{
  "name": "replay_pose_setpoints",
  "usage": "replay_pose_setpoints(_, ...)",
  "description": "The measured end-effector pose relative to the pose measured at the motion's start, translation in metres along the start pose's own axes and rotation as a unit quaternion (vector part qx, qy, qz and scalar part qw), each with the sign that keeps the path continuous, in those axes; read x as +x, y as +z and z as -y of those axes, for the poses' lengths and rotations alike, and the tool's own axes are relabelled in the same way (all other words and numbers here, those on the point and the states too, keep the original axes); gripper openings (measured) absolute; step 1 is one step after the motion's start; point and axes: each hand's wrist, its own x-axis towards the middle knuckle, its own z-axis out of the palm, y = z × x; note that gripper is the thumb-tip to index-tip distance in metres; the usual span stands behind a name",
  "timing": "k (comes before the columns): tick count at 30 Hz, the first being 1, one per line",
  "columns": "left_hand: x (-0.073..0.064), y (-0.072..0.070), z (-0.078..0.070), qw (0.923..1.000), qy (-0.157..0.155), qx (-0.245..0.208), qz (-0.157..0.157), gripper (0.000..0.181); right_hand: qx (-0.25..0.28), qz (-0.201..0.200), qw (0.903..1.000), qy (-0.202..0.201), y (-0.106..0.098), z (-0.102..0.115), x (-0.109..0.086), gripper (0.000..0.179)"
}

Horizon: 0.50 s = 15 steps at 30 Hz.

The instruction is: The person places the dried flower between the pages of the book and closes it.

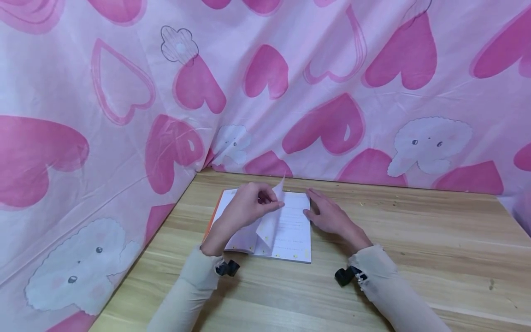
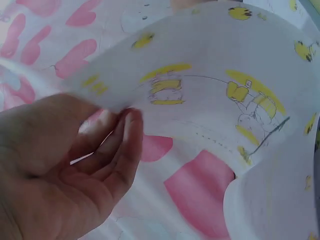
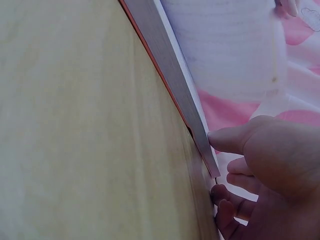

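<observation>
An open book [image 1: 293,230] with an orange cover edge lies on the wooden table. One page [image 2: 210,55], white with yellow printed drawings, stands raised and curved in the middle of the book. My left hand [image 1: 253,203] pinches this page near its edge between thumb and fingers. On the other side, my right hand [image 1: 332,214] lies at the book's right edge. In the right wrist view its thumb [image 3: 227,139] touches the side of the thick page block [image 3: 175,75], while the other fingers rest by the far corner, loosely bent.
The wooden table [image 1: 415,249] stretches away to the right of the book. Behind and to the left hangs a pink cloth [image 1: 323,106] with hearts and white animal faces, meeting the table's edges. Black wrist cameras sit on both sleeves.
</observation>
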Motion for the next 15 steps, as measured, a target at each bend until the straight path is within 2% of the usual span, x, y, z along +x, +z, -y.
replay_pose_setpoints(5,-0.001,-0.012,0.003,0.9991,-0.017,0.009,-0.039,0.016,0.005,0.001,1.0,0.005,0.001,0.0,0.001,0.076)
replay_pose_setpoints(9,-0.003,-0.025,0.007,0.998,-0.039,0.03,-0.04,0.015,0.004,0.002,1.0,0.007,0.001,0.001,0.001,0.076)
replay_pose_setpoints(15,-0.005,-0.037,0.015,0.9921,-0.081,0.091,-0.03,0.029,-0.006,0.001,0.9999,-0.011,-0.001,0.001,0.0,0.072)
